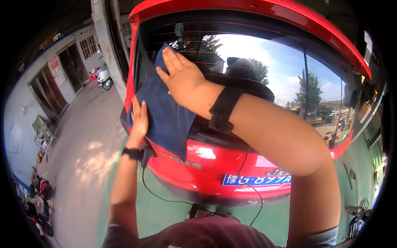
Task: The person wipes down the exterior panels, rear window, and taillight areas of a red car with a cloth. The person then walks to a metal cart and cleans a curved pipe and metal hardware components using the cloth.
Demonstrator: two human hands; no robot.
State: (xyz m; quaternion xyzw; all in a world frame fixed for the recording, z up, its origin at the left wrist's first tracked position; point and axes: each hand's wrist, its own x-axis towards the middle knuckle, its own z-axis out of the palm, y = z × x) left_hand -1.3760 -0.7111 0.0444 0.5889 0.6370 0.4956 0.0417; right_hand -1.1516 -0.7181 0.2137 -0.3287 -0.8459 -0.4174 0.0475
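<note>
A dark blue cloth [167, 118] lies against the left part of the rear window [285, 68] of a red car [175, 165], its lower corner hanging over the tailgate. My right hand [182, 78] presses flat on the upper part of the cloth, fingers stretched out and slightly spread. Lower down, at the cloth's left edge, my left hand [139, 118] rests with its fingers extended upward. Both wrists wear black bands, with thin black cables running down toward my body. Sky and trees are reflected in the glass.
A blue licence plate [256, 179] sits below the window, partly behind my right arm. Left of the car stand a post [109, 45], a parked scooter [104, 78] and a folding chair [42, 130]. Green floor [161, 215] lies under the car; several items line the right side.
</note>
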